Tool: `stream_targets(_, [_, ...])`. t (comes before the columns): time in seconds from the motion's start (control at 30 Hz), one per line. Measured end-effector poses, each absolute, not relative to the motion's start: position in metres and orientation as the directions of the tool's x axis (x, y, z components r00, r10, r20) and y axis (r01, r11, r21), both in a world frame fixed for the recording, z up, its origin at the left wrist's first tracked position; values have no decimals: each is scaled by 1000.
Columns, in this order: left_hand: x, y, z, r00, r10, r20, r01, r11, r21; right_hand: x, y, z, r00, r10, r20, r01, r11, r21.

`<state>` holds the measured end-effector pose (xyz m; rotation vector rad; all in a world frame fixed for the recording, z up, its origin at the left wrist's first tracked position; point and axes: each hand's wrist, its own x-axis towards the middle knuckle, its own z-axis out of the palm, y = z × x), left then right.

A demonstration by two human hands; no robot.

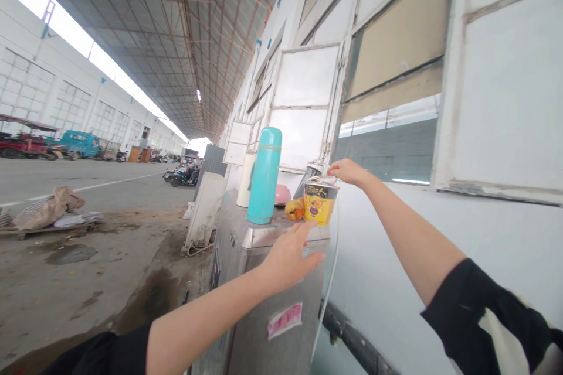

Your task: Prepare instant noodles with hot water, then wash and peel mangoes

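Note:
On the metal cabinet top (259,239) stands a yellow and black noodle cup (319,205), its lid partly lifted. My right hand (348,172) is at the cup's upper right edge, fingertips pinched together; what they hold is too small to make out. In front of the cup and a little below it, my left hand (292,255) has its fingers apart and holds nothing. A yellow-orange fruit (294,209) sits just left of the cup. Further left a turquoise thermos (264,176) stands upright.
Behind the thermos are a cream flask (245,181), a pink bowl-like object (282,194) and a dark container (308,180). A white wall with opened window panels (305,76) rises on the right. Parked motorbikes (182,176) and a blue truck (80,143) stand across the yard.

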<state>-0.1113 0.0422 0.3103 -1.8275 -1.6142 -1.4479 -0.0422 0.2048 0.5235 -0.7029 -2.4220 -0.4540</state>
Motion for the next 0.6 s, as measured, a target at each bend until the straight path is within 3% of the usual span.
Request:
stream_targets(0.27, [-112,43,311,-134,561,817,870,-327,368,-45,202,523,-712,327,621,543,817,192])
stream_targets(0.6, [-110,42,310,-127,559,819,876,-324,357,-81,182,520,-802,349,484,514,816,265])
